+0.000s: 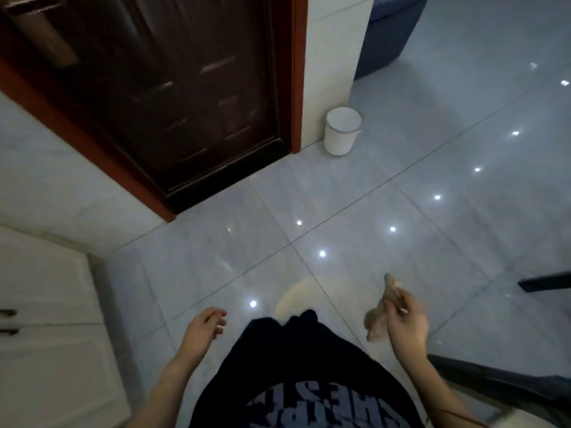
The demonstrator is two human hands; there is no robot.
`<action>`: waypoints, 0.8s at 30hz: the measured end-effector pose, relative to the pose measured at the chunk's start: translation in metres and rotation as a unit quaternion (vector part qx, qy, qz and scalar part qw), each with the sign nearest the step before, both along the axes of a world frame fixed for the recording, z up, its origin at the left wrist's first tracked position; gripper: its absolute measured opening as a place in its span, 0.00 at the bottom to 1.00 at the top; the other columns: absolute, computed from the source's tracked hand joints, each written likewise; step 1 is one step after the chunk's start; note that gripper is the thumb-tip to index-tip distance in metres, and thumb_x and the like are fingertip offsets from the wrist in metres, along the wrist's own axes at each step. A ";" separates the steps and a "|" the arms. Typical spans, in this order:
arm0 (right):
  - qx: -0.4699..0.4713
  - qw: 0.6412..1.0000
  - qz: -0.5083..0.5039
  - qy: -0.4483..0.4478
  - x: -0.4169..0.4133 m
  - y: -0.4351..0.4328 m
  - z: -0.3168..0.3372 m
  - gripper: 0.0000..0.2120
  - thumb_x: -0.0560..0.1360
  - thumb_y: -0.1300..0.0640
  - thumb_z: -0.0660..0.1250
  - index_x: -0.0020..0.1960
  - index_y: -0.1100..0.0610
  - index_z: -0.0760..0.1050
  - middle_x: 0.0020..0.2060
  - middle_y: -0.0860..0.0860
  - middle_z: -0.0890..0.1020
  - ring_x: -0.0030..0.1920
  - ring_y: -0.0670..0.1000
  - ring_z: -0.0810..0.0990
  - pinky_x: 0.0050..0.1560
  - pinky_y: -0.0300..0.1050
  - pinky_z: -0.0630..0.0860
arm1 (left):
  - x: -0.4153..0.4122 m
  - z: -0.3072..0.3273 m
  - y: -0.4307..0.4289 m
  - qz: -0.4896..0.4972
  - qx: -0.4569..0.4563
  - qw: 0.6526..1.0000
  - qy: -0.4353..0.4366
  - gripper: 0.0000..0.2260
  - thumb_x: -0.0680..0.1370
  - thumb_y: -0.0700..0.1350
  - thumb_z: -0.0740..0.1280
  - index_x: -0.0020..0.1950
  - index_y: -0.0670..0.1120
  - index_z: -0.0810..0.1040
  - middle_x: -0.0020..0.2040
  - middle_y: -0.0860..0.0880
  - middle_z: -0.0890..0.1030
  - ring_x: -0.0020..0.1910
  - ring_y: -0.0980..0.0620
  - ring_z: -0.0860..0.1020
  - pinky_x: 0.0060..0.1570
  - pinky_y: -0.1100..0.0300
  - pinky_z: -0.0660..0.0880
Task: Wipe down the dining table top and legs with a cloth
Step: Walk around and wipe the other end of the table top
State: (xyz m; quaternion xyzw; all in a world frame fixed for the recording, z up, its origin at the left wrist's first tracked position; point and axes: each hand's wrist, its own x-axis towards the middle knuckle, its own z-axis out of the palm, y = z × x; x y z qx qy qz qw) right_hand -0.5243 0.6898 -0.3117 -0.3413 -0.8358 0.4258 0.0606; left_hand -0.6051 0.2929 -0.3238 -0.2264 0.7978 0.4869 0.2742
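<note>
A glossy floor [401, 186] of large pale grey-blue tiles, crossed by thin dark grout lines, mirrors a scatter of small bright ceiling lights. A white round bin [341, 134] stands upright on the tiles, just beside the corner of a tiled wall and near a red-brown door frame. Farther back, a dark blue piece of furniture [386, 35] rests on the floor. A white cabinet [46, 304] meets the tiles at the left. A dark, blurred bar [547, 282] juts in low at the right edge; what it belongs to cannot be told.
</note>
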 end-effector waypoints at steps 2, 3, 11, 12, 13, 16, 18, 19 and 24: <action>0.009 1.000 -0.015 0.008 -0.037 0.019 0.006 0.14 0.76 0.63 0.68 0.61 0.62 0.76 0.50 0.56 0.80 0.47 0.52 0.78 0.40 0.31 0.68 | -0.038 0.001 0.018 -0.012 -0.006 1.000 -0.001 0.10 0.81 0.38 0.59 0.47 0.42 0.79 0.41 0.41 0.80 0.37 0.46 0.77 0.40 0.57 0.72; 0.006 1.000 -0.027 0.008 -0.052 0.027 0.008 0.14 0.76 0.63 0.68 0.61 0.62 0.76 0.51 0.54 0.80 0.48 0.52 0.78 0.42 0.33 0.69 | -0.056 0.001 0.027 -0.020 -0.007 1.000 -0.003 0.09 0.81 0.38 0.59 0.47 0.41 0.79 0.41 0.41 0.80 0.37 0.46 0.77 0.40 0.57 0.72; -0.003 0.988 -0.155 0.024 -0.145 0.100 0.000 0.14 0.75 0.65 0.69 0.60 0.62 0.77 0.51 0.55 0.81 0.49 0.54 0.79 0.47 0.38 0.70 | -0.231 -0.003 0.140 -0.142 0.009 0.990 0.011 0.09 0.80 0.40 0.60 0.47 0.44 0.80 0.43 0.42 0.81 0.39 0.46 0.78 0.41 0.59 0.74; -0.001 0.984 -0.178 0.019 -0.153 0.111 -0.004 0.14 0.74 0.65 0.70 0.60 0.61 0.77 0.50 0.56 0.81 0.49 0.56 0.80 0.46 0.42 0.71 | -0.256 -0.003 0.161 -0.162 0.017 0.986 0.017 0.09 0.80 0.40 0.60 0.48 0.43 0.79 0.43 0.43 0.81 0.40 0.47 0.78 0.41 0.60 0.74; 0.000 0.979 -0.201 0.014 -0.161 0.122 -0.008 0.14 0.74 0.65 0.70 0.60 0.61 0.77 0.49 0.57 0.81 0.48 0.57 0.80 0.46 0.45 0.73 | -0.281 -0.002 0.184 -0.183 0.026 0.983 0.022 0.09 0.81 0.40 0.60 0.48 0.43 0.79 0.43 0.43 0.80 0.40 0.47 0.78 0.40 0.62 0.73; 0.003 0.961 -0.276 0.016 -0.179 0.149 -0.004 0.15 0.74 0.66 0.69 0.59 0.59 0.77 0.48 0.56 0.81 0.48 0.58 0.80 0.48 0.51 0.76 | -0.356 0.005 0.258 -0.247 0.050 0.967 0.034 0.09 0.80 0.40 0.60 0.47 0.45 0.79 0.42 0.44 0.80 0.41 0.48 0.78 0.41 0.63 0.73; 0.005 0.940 -0.339 0.022 -0.187 0.165 0.004 0.15 0.73 0.68 0.69 0.59 0.60 0.77 0.48 0.56 0.81 0.48 0.57 0.80 0.48 0.47 0.75 | -0.399 0.015 0.308 -0.305 0.062 0.950 0.038 0.09 0.80 0.40 0.60 0.47 0.47 0.79 0.42 0.45 0.80 0.41 0.49 0.78 0.44 0.61 0.73; 0.012 0.929 -0.370 0.025 -0.190 0.173 0.008 0.14 0.73 0.67 0.69 0.58 0.60 0.78 0.48 0.56 0.81 0.47 0.56 0.80 0.46 0.42 0.73 | -0.417 0.021 0.335 -0.334 0.069 0.939 0.042 0.09 0.80 0.40 0.60 0.46 0.48 0.79 0.42 0.45 0.81 0.41 0.49 0.78 0.45 0.60 0.74; 0.023 0.858 -0.509 0.069 -0.205 0.209 0.030 0.12 0.74 0.66 0.70 0.57 0.59 0.77 0.47 0.55 0.81 0.46 0.54 0.80 0.44 0.28 0.73 | -0.469 0.050 0.471 -0.458 0.122 0.878 0.060 0.11 0.81 0.38 0.59 0.47 0.49 0.80 0.43 0.46 0.81 0.42 0.51 0.79 0.49 0.59 0.75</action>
